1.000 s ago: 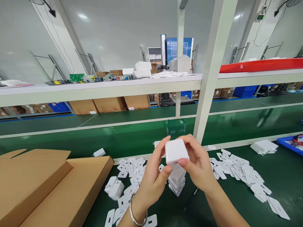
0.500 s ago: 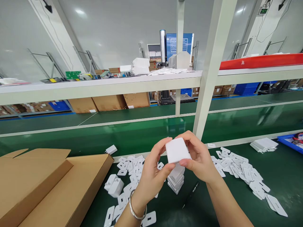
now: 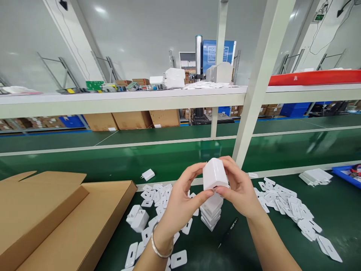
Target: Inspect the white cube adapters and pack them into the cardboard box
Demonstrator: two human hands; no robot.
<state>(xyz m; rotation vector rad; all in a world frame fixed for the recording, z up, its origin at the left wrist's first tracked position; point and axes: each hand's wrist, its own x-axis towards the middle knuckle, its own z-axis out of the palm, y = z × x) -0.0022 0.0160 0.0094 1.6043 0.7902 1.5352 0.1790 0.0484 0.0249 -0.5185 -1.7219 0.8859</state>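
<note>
Between both hands is a white plug-in charger housing (image 3: 214, 174), its smooth rounded side turned up. My left hand (image 3: 187, 192) grips it from the left, thumb at its lower edge. On the other side my right hand (image 3: 238, 186) is closed on it, with the thumb at the lower right. Below the housing, on the green table, rises a stack of white plastic pieces (image 3: 211, 212), partly hidden by the hands. Flat white plates with slots (image 3: 146, 235) lie scattered at the left, by two white plug-in housings (image 3: 138, 219).
An open cardboard box (image 3: 107, 222) takes up the left side. A black pen (image 3: 228, 232) lies near my right forearm. More white plates (image 3: 293, 207) spread at the right, near a blue tray (image 3: 348, 177). A white post (image 3: 254, 90) rises ahead, beside the conveyor (image 3: 158, 158).
Both hands have tilted the charger housing, so its flat square face has turned away and a longer rounded side shows. The view has shifted slightly.
</note>
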